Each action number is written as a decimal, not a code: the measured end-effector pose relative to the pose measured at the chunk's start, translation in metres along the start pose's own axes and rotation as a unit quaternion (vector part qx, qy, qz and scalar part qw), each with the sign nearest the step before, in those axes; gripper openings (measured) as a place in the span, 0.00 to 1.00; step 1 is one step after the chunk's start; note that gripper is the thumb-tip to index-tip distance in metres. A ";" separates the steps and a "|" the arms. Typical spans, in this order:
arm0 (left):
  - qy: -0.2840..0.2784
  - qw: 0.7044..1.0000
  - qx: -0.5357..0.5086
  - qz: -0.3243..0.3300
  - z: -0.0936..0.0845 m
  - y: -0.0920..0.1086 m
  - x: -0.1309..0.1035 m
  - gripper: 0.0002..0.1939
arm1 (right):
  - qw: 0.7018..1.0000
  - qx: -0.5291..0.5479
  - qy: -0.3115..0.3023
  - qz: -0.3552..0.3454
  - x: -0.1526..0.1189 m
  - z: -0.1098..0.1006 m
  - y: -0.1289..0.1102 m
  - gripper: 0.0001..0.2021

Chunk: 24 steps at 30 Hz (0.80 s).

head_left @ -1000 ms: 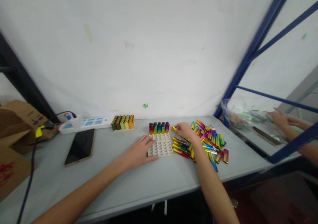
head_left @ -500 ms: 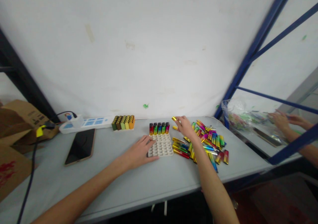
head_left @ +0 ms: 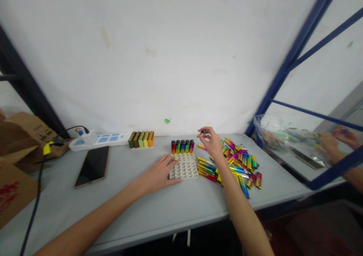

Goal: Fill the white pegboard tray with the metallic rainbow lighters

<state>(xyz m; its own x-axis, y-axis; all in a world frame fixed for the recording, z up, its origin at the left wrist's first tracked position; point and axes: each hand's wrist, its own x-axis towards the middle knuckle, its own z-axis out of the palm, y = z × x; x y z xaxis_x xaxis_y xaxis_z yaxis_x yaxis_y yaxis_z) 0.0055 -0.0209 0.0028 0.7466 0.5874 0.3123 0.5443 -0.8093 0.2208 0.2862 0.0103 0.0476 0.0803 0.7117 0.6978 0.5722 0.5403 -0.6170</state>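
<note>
My left hand (head_left: 162, 172) lies at the left edge of a white tray (head_left: 185, 169) with rows of round holes. Its fingers are spread, touching the rim, with the thumb toward the near corner. Along the tray's far side stands a row of shiny rainbow-coloured lighters (head_left: 183, 147) with black tops. Beyond the tray's right far corner, my right hand (head_left: 211, 139) is raised and pinches a lighter (head_left: 202, 131) whose black end shows; the fingers hide most of it. Below and right of that hand spreads a loose pile of metallic lighters (head_left: 235, 159), partly behind my forearm.
A block of green, brown and yellow lighters (head_left: 141, 139) stands near the wall. Left of it are a white power strip (head_left: 102, 139), a phone (head_left: 93, 166) and a cardboard box (head_left: 17, 191). Past the blue frame (head_left: 279, 76), another person's hands (head_left: 331, 142) work by a clear plastic bag (head_left: 273, 133).
My right hand has turned the lighter: its gold end stuck out before, now a black end shows above the fingertips. My left hand stays at the tray.
</note>
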 end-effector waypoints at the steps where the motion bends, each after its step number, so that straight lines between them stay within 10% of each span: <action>1: -0.001 1.000 -0.001 0.000 0.000 0.000 0.000 0.32 | 1.000 -0.002 0.001 -0.005 0.000 0.000 -0.002 0.13; 24: -0.008 0.999 0.047 -0.012 -0.002 0.010 0.000 0.33 | 0.994 -0.005 -0.068 -0.088 -0.013 0.025 -0.032 0.14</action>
<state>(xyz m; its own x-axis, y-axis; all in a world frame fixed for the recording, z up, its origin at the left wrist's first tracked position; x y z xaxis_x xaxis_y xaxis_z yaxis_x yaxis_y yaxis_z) 0.0108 -0.0289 0.0069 0.7382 0.6076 0.2930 0.5954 -0.7911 0.1403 0.2468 -0.0049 0.0491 -0.1330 0.6605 0.7389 0.5756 0.6584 -0.4850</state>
